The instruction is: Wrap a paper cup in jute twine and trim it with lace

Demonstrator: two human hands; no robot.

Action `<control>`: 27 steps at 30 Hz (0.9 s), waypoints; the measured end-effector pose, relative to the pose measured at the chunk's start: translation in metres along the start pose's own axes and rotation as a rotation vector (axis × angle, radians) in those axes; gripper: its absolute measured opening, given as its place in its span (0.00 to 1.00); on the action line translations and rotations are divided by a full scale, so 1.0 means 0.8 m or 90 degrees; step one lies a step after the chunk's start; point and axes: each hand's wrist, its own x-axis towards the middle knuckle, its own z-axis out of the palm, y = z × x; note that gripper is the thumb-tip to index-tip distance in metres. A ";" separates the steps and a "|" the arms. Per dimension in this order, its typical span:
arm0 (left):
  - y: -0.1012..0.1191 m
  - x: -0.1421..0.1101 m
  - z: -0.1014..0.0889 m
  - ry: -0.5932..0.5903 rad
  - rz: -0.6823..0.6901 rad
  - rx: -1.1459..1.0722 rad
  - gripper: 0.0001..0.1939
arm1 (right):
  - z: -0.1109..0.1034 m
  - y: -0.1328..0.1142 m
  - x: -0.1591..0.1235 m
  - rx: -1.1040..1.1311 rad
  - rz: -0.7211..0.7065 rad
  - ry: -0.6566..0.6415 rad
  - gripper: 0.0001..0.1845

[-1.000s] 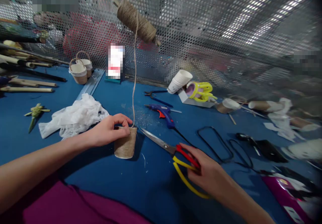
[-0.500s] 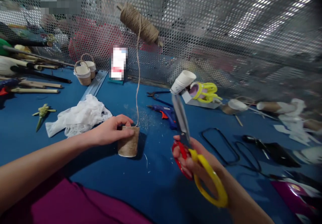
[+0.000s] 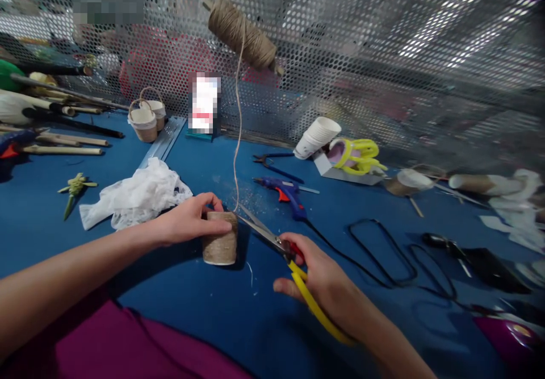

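Twine-wrapped cup (image 3: pixel 218 249) stands on the blue tabletop (image 3: pixel 255 339) in my head view, and my left hand (image 3: pixel 192 217) has its fingers pinching the cup near the top, thumb across the front. My right hand (image 3: pixel 330 279) has its fingers gripping the scissors (image 3: pixel 272 238), blades parted and tips by the twine (image 3: pixel 237 140) beside the cup; I can't tell whether they touch it. That strand hangs from a spool (image 3: pixel 240 32) on the mesh (image 3: pixel 336 66).

Holds left hand (image 3: pixel 187 220) curled, thumb (image 3: pixel 220 227) opposite bent fingers (image 3: pixel 209 199), and right hand (image 3: pixel 321 268) half closed, thumb (image 3: pixel 288 288) spread, with both forearms (image 3: pixel 97 261) angled inward.
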 end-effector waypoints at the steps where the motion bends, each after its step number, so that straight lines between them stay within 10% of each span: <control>1: 0.000 0.000 0.001 0.002 -0.012 -0.010 0.18 | 0.000 0.000 0.000 -0.001 -0.006 0.001 0.24; 27: 0.003 -0.005 0.013 -0.090 -0.051 -0.300 0.40 | -0.004 -0.013 0.006 -0.082 -0.167 0.104 0.22</control>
